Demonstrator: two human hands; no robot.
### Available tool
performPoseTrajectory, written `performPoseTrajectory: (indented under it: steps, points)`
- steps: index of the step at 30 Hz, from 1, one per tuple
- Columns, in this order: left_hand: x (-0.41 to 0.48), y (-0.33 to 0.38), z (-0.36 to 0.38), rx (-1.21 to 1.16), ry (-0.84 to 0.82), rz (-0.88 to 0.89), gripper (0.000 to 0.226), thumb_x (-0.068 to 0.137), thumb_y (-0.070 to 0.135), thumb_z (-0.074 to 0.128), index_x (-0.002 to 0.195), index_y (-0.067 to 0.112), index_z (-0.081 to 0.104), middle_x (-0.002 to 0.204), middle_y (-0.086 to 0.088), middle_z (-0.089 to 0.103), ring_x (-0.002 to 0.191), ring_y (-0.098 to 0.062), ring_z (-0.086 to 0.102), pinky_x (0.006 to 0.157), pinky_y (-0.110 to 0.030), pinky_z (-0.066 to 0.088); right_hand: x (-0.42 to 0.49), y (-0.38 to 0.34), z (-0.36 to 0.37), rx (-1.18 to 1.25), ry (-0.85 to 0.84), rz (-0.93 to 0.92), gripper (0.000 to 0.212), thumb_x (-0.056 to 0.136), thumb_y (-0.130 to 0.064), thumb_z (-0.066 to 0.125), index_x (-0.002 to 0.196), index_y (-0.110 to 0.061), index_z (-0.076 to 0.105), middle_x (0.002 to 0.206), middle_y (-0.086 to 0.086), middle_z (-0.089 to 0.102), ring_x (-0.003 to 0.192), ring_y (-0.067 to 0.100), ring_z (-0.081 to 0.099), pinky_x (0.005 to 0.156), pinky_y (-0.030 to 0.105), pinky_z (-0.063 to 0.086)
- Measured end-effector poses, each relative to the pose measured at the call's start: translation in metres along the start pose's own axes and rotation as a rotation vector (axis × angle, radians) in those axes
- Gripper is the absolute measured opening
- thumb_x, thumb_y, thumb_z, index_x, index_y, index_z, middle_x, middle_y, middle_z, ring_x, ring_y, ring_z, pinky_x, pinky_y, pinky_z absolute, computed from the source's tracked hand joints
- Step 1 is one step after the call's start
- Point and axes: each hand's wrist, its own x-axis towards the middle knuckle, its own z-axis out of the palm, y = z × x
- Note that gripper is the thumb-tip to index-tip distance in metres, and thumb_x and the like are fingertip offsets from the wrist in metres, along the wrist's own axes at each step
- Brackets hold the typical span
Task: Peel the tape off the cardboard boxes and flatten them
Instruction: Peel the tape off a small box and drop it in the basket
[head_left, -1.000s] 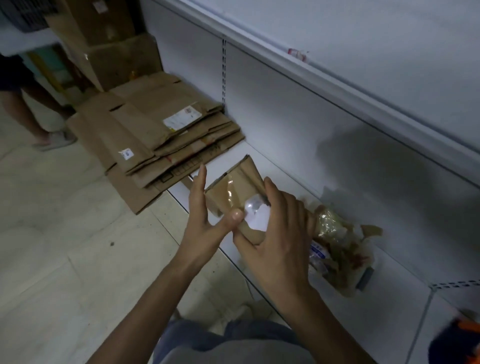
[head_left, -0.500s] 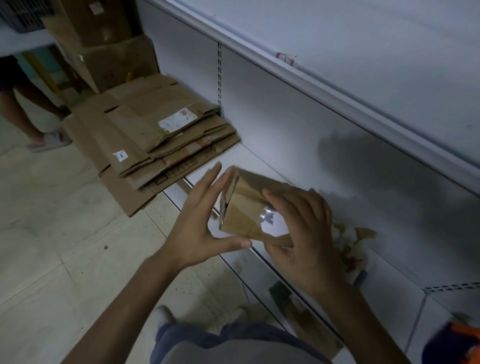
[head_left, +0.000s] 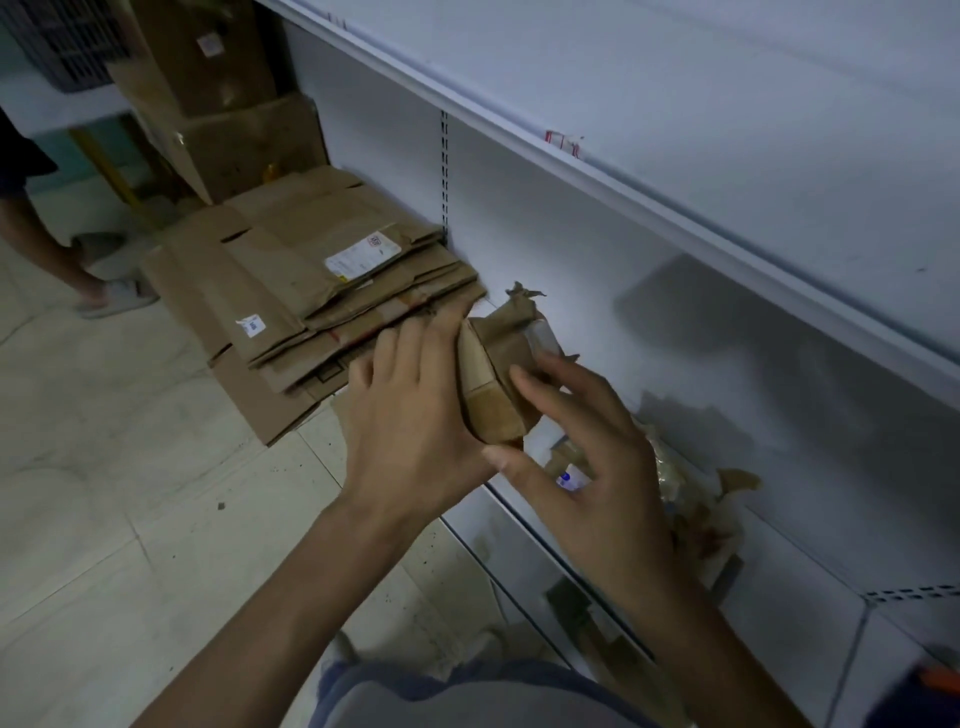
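Note:
A small brown cardboard box, with crumpled tape and a torn flap at its top, is held in the air over the white lower shelf. My left hand grips its left side, fingers reaching up past the far edge. My right hand is at the box's right, pinching it between the thumb under the bottom corner and the index finger on the near face; the other fingers are spread. A stack of flattened cardboard boxes lies at the shelf's far end, partly on the floor.
A heap of peeled tape and paper scraps lies on the shelf right of my hands. An upper shelf edge runs overhead. Upright boxes stand at the back. Another person's leg and sandal are on the tiled floor, left.
The box has turned on end and moved up and left towards the flattened stack. My left hand shifted from open beside it to gripping its side; my right hand slid off its top.

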Motion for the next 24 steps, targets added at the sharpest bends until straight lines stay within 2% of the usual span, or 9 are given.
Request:
performPoseTrajectory:
  steps: [3,6,10,13,15,17,19,22,24]
  points:
    - [-0.005,0.005,0.003,0.003,0.008,-0.056,0.086,0.066,0.057,0.053,0.14,0.013,0.043,0.114,-0.003,0.055,0.105,-0.024,0.049,0.082,-0.04,0.038,-0.003,-0.002,0.009,0.012,0.083,0.021,0.037,0.082,-0.017,0.071,0.118,-0.017,0.065,0.126,0.005,0.059,0.118,0.009,0.053,0.094,0.01,0.043]
    - [-0.01,0.006,0.007,-0.038,0.014,-0.113,0.086,0.066,0.054,0.053,0.141,0.014,0.04,0.114,-0.003,0.053,0.107,-0.023,0.05,0.085,-0.04,0.039,-0.005,-0.001,0.012,0.0,0.123,-0.039,0.031,0.08,-0.002,0.071,0.111,-0.008,0.069,0.119,0.01,0.063,0.116,0.018,0.058,0.093,0.016,0.048]
    - [-0.011,0.012,0.011,-0.151,0.014,-0.151,0.091,0.066,0.054,0.063,0.143,0.014,0.036,0.123,0.0,0.051,0.112,-0.018,0.046,0.092,-0.042,0.04,-0.006,-0.002,0.015,-0.025,0.178,-0.194,0.018,0.084,0.005,0.062,0.076,-0.002,0.076,0.107,0.015,0.063,0.113,0.027,0.06,0.085,0.029,0.056]
    - [-0.011,0.014,0.012,-0.218,0.041,-0.152,0.091,0.065,0.055,0.064,0.142,0.014,0.037,0.127,0.002,0.051,0.116,-0.017,0.046,0.096,-0.047,0.042,-0.006,0.002,0.013,0.003,0.21,-0.205,0.013,0.082,0.009,0.059,0.08,0.004,0.072,0.103,0.015,0.065,0.109,0.024,0.061,0.09,0.025,0.053]
    - [-0.011,0.009,0.011,-0.284,0.001,-0.116,0.097,0.065,0.057,0.07,0.144,0.016,0.031,0.133,0.008,0.045,0.123,-0.012,0.044,0.101,-0.04,0.042,-0.005,0.003,0.01,0.065,0.21,-0.131,0.01,0.081,0.013,0.064,0.086,0.004,0.066,0.102,0.012,0.067,0.107,0.019,0.063,0.088,0.026,0.054]
    - [-0.011,0.003,0.009,-0.309,-0.06,-0.026,0.102,0.067,0.064,0.068,0.147,0.023,0.021,0.136,0.013,0.037,0.124,-0.001,0.038,0.096,-0.021,0.04,-0.001,0.005,0.005,0.144,0.219,-0.052,0.016,0.079,0.015,0.063,0.089,0.002,0.062,0.102,0.006,0.066,0.103,0.014,0.065,0.084,0.028,0.057]
    - [-0.012,-0.001,0.01,-0.258,-0.086,0.068,0.09,0.076,0.062,0.062,0.148,0.029,0.02,0.138,0.004,0.043,0.115,0.0,0.043,0.082,-0.018,0.047,0.004,0.009,-0.002,0.175,0.199,-0.004,0.015,0.081,0.012,0.061,0.089,0.0,0.061,0.099,0.0,0.066,0.101,0.01,0.065,0.083,0.028,0.057]
    - [-0.014,-0.005,0.013,-0.281,-0.068,0.107,0.05,0.088,0.047,0.057,0.133,0.032,0.041,0.129,-0.002,0.054,0.1,-0.01,0.056,0.068,-0.037,0.059,0.013,0.016,-0.009,0.161,0.181,0.027,0.014,0.082,0.007,0.058,0.087,-0.006,0.06,0.097,-0.008,0.065,0.101,0.003,0.065,0.084,0.022,0.055]
    - [-0.013,-0.007,0.015,-0.331,-0.058,0.127,0.033,0.09,0.038,0.055,0.122,0.03,0.047,0.124,-0.001,0.057,0.096,-0.01,0.057,0.065,-0.039,0.058,0.017,0.019,-0.009,0.161,0.18,0.028,0.019,0.083,0.008,0.059,0.088,-0.01,0.059,0.096,-0.011,0.064,0.101,0.0,0.064,0.084,0.018,0.053]
